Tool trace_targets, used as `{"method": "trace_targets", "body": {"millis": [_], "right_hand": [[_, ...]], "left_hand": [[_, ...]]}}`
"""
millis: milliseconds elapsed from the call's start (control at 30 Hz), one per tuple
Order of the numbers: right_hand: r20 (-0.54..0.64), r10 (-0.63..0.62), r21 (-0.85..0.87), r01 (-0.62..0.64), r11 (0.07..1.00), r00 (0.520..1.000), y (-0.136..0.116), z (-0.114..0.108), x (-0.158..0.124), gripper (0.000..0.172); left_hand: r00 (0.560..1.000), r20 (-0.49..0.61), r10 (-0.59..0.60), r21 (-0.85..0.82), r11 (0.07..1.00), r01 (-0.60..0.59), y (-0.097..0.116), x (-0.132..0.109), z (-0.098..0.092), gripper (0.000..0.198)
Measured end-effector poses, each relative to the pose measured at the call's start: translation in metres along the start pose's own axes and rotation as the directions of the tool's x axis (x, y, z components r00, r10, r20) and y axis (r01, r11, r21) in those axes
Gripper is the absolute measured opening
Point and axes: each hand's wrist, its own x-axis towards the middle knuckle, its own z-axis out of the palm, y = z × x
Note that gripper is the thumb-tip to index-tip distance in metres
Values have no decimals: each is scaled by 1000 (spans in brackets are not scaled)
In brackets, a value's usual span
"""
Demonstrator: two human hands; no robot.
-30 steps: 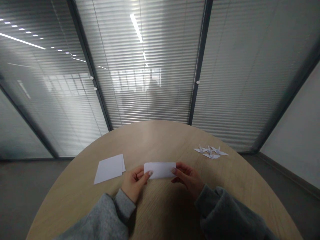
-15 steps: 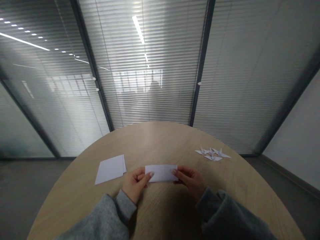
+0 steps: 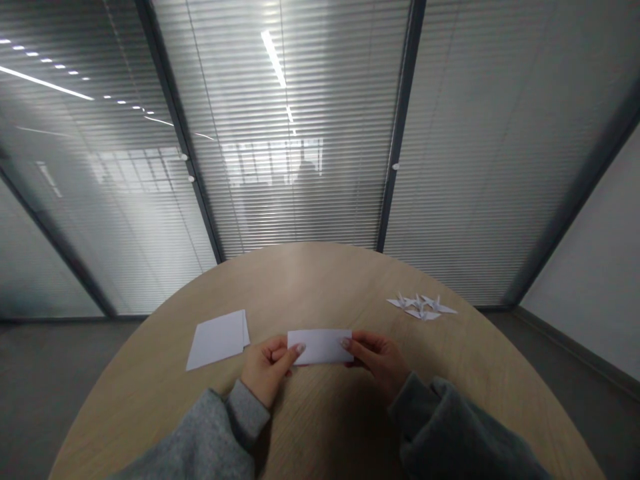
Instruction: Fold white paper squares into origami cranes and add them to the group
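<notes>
A folded white paper rectangle [image 3: 320,347] is held level above the wooden table, gripped at its short ends. My left hand [image 3: 267,369] pinches its left end between thumb and fingers, and my right hand [image 3: 377,360] pinches its right end. To the left of my left hand lies a stack of white paper sheets [image 3: 217,339], not touching it. Several small white origami cranes [image 3: 423,305] are grouped on the table further right, beyond my right hand.
The round light-wood table [image 3: 310,280] has a curved far edge, with a grey floor [image 3: 65,367] beyond it. Behind stand glass partitions with slatted blinds [image 3: 300,200], and a dim figure of a person [image 3: 307,180] shows through them.
The folded paper has levelled out from a slight tilt, and both hands have shifted only a little. The stack and the cranes stay in place on the table.
</notes>
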Motion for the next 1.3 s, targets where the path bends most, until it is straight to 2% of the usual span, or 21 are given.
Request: {"method": "trace_targets", "body": {"millis": [600,1000,1167,1300], "right_hand": [[-28,55,65,-53,997,998,-6,3,-2,47],[-8,42,35,-41,999,999,-3,2,-1,47],[12,81,84,-82,993,997,-6,5,-5,48],[99,112,70,-120,990,989,-7,10,-10,51]], "left_hand": [[1000,-7,-18,36,999,19,0,0,0,51],[999,9,-30,44,999,30,3,-2,1,53],[1000,3,0,91,996,-1,0,-1,0,55],[1000,2,28,122,992,-28,2,-2,1,55]]}}
